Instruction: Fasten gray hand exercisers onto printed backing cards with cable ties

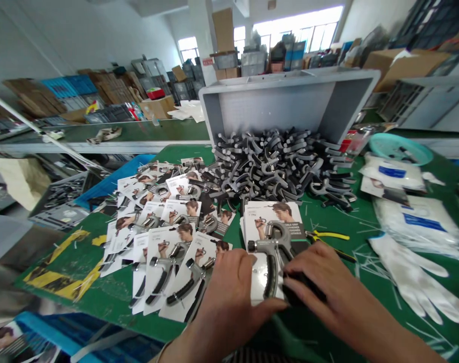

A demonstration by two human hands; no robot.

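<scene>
A grey and black hand grip strengthener (270, 245) lies on a printed backing card (261, 217) in front of me, on top of a small stack of cards. My left hand (233, 290) holds the card's lower left side, its thumb along the bottom edge. With its fingers closed, my right hand (320, 275) grips the strengthener's right black handle, partly hiding it. To the left lie several cards with hand grips on them (169, 267), overlapping in rows. Behind the stack is a heap of loose hand grips (267, 166).
A grey crate (274, 106) lies tipped on its side behind the heap. Yellow-handled pliers (331, 235), a white glove (414, 277), plastic-wrapped packs (421, 222) and a turquoise basin (399, 146) are at the right. Thin white ties litter the green table (112, 292). A person (277, 58) is beyond the crate.
</scene>
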